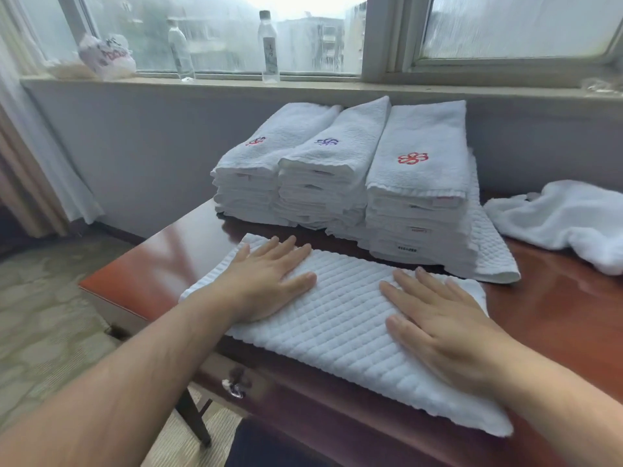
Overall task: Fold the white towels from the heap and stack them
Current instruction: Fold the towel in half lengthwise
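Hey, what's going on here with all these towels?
A person is folding white towels at a wooden table. The left hand and right hand lie flat on a folded waffle towel, as if smoothing it. Three stacks of folded towels stand behind it, and a loose heap lies to the right.

Soft, even daylight comes through the window [303, 32] behind, throws a pale sheen across the glossy tabletop [175, 251], leaves only faint shadows, while the whole view is slightly blurred and the wide lens bends the edges
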A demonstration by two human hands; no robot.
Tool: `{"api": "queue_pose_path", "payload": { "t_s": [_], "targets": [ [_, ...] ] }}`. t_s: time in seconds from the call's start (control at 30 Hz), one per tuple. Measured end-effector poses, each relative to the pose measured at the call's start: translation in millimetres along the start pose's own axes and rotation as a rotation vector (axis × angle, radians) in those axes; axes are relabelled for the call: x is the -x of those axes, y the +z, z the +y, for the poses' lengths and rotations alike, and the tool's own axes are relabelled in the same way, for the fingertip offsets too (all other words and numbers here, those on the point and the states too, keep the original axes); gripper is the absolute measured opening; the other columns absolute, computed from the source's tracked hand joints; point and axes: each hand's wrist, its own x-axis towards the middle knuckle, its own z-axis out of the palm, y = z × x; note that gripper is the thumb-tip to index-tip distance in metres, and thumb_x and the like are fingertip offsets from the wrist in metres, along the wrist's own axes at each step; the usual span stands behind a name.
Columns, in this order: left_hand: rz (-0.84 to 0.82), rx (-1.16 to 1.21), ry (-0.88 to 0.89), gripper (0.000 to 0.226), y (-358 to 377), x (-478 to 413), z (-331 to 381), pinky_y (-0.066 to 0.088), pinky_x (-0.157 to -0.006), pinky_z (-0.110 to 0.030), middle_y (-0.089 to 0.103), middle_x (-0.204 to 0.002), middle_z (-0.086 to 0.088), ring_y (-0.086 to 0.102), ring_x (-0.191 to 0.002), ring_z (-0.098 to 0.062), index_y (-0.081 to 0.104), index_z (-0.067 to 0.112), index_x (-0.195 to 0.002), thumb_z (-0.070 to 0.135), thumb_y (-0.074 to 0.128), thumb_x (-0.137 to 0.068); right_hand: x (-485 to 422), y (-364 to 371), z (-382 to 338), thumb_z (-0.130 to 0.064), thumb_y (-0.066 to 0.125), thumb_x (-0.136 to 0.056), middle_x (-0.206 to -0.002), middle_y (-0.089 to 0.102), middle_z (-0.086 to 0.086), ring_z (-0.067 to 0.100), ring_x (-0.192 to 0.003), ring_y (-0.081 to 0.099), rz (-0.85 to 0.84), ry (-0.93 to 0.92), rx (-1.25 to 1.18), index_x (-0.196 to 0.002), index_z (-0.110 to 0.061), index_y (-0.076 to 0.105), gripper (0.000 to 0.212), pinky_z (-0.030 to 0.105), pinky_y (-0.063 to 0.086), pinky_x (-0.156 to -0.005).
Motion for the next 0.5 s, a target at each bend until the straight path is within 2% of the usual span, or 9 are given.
{"api": "queue_pose_path", "payload": {
  "t_s": [0.1, 0.23, 0.3, 0.37, 0.43, 0.5],
  "targets": [
    [0.0, -0.019, 0.004, 0.082, 2.4, -3.6, -1.9, -0.01, -0.123, -0.043, -0.007, -0.165, 0.021, -0.01, -0.152, -0.003, -0.004, 0.057, -0.152, 0.089, 0.002, -0.077, 0.7, 1.7, -0.6, -0.064, 0.008, -0.092, -0.163, -0.01, -0.026, -0.009, -0.143, -0.023, 0.038, -0.003, -0.046, -0.158, -0.047, 0.009, 0.069, 0.028, -0.018, -0.121],
    [0.012, -0.049, 0.005, 0.083, 5.9, -3.1, -0.9, -0.009, -0.123, -0.044, -0.009, -0.165, 0.02, -0.011, -0.152, -0.004, -0.005, 0.056, -0.153, 0.088, 0.0, -0.077, 8.8, 3.8, -2.4, -0.05, 0.034, -0.1, -0.164, 0.018, -0.023, -0.006, -0.147, -0.006, 0.242, 0.042, -0.252, -0.149, -0.044, 0.042, 0.05, 0.029, -0.005, -0.124],
    [0.011, -0.064, 0.009, 0.083, 6.8, -3.2, -1.2, -0.008, -0.123, -0.045, -0.009, -0.166, 0.019, -0.011, -0.152, -0.005, -0.006, 0.055, -0.153, 0.088, -0.001, -0.077, 13.5, 7.1, -3.4, -0.046, 0.043, -0.097, -0.164, 0.023, -0.016, 0.005, -0.153, -0.002, 0.371, 0.163, -0.295, -0.145, -0.043, 0.049, 0.048, 0.037, 0.0, -0.124],
    [0.016, -0.067, 0.014, 0.084, 7.5, -3.2, -0.2, -0.009, -0.123, -0.045, -0.009, -0.166, 0.018, -0.011, -0.152, -0.005, -0.007, 0.054, -0.154, 0.088, -0.002, -0.076, 19.0, 8.6, -1.3, -0.039, 0.052, -0.093, -0.166, 0.023, -0.006, 0.015, -0.153, 0.006, 0.474, 0.333, -0.374, -0.148, -0.037, 0.046, 0.055, 0.041, 0.006, -0.123],
    [0.023, -0.069, 0.015, 0.085, 7.6, -2.6, 0.7, -0.009, -0.123, -0.045, -0.01, -0.166, 0.018, -0.011, -0.152, -0.005, -0.007, 0.054, -0.154, 0.089, -0.004, -0.076, 27.6, 7.9, -1.5, -0.023, 0.061, -0.091, -0.158, 0.04, -0.001, 0.019, -0.146, 0.031, 0.568, 0.461, -0.643, -0.147, -0.026, 0.049, 0.057, 0.038, 0.025, -0.119],
    [0.03, -0.069, 0.013, 0.086, 6.9, -2.7, 1.9, -0.009, -0.123, -0.046, -0.009, -0.166, 0.018, -0.011, -0.152, -0.006, -0.007, 0.053, -0.154, 0.089, -0.004, -0.075, 40.3, 4.5, -2.3, -0.012, 0.063, -0.091, -0.133, 0.064, 0.001, 0.017, -0.12, 0.06, 0.655, 0.54, -1.086, -0.136, -0.017, 0.059, 0.045, 0.034, 0.048, -0.095]
  ]
}}
